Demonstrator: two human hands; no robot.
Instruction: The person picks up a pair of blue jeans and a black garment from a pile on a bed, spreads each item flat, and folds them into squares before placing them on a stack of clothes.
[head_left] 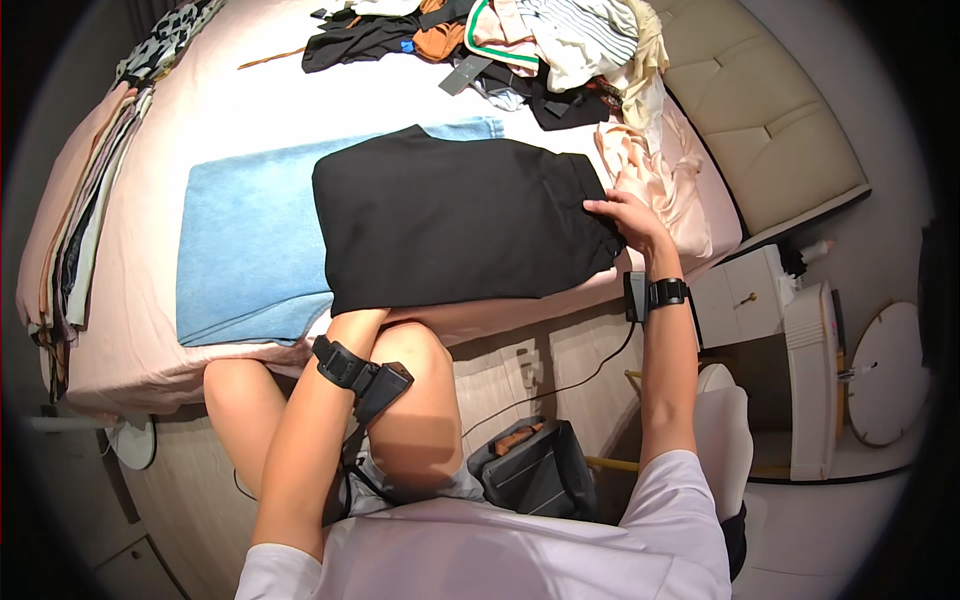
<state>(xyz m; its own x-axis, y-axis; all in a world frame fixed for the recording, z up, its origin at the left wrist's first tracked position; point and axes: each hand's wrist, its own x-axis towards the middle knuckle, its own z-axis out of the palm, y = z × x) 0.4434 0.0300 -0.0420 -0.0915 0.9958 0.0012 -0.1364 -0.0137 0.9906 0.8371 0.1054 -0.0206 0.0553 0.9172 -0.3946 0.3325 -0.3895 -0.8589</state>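
Note:
A black folded garment (450, 225), with a gathered band at its right end, is held over the near side of the bed. My right hand (632, 218) grips that banded end, the thumb on top and the other fingers partly hidden. From below, my left forearm (300, 430) reaches under the garment's near left edge, which covers the hand and its fingers. Beneath the black garment and to its left, folded light-blue jeans (250, 245) lie flat on the pink sheet (260, 105).
A heap of mixed clothes (560, 45) lies at the far side, by the padded beige headboard (760, 110). Peach satin cloth (665, 175) is beside my right hand. Several garments hang over the bed's left edge. A dark bag (535, 470) and a cable are on the floor.

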